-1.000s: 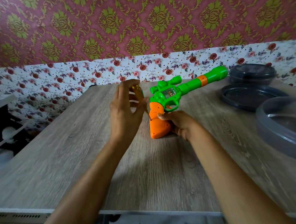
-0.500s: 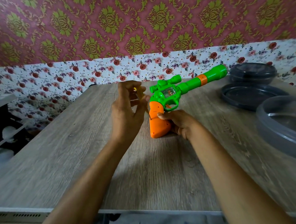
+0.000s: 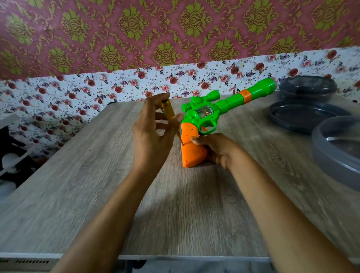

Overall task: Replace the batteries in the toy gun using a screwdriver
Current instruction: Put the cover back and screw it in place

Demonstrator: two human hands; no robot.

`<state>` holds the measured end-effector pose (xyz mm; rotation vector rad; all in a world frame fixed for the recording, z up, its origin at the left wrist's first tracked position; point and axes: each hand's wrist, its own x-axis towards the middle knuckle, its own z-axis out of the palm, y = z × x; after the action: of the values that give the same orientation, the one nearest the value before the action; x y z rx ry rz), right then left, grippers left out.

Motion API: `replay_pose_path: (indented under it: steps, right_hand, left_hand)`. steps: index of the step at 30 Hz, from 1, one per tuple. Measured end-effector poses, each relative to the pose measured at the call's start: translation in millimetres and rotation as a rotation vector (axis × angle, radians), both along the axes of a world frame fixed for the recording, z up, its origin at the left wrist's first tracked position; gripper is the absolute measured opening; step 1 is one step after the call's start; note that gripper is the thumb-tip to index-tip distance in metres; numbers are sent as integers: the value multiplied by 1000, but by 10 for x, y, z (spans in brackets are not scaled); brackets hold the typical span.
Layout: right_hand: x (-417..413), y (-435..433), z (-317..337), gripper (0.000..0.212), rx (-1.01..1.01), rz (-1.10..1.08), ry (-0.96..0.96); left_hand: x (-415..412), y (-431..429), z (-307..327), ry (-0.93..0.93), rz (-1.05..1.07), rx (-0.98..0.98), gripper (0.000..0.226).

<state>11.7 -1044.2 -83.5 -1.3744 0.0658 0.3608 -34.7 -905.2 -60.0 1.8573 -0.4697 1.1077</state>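
A green and orange toy gun [image 3: 205, 114] is being held just right of the frame's centre. Its orange handle is standing butt-down on a grey wood-grain table [image 3: 89, 182], and its green barrel is slanting toward the upper right. The handle is being gripped from its right side by the right hand [image 3: 216, 149], whose fingers are curled round the lower part. The thumb tip is being pressed on the near face, just under the trigger guard. The green body, sight and barrel are being left uncovered above that grip.

A screwdriver [image 3: 169, 114] with a translucent amber handle is being pinched by the left hand [image 3: 152, 137], just left of the gun. The amber handle is being held between the thumb and the fingertips (only part of it shows past the fingers), with the index finger curved over its top end. The tool is being tilted with its top toward the upper left. Its thin shaft is being pointed down and to the right, so that the tip is meeting the left edge of the orange handle about midway up. Whether the tip is seated in a screw cannot be told.

At the right of the frame, well apart from the gun, a dark lidded bowl [image 3: 308, 88], a dark round lid [image 3: 282, 118] and a grey translucent container [image 3: 326, 164] are resting on the table. Floral wallpaper is being shown behind.
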Motion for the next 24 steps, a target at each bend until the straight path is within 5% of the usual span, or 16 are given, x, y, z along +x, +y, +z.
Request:
replay_pose_path:
  steps: [9, 18, 24]
  right_hand:
    - [-14, -11, 12, 42, 13, 4, -13]
    - [7, -47, -13, 39, 9, 62, 15]
    - [57, -57, -61, 11, 5, 100, 18]
  left_hand:
    - [14, 17, -41, 6, -19, 51, 42]
    - [8, 125, 44, -125, 11, -129, 34]
    - [24, 169, 58, -95, 84, -120, 30]
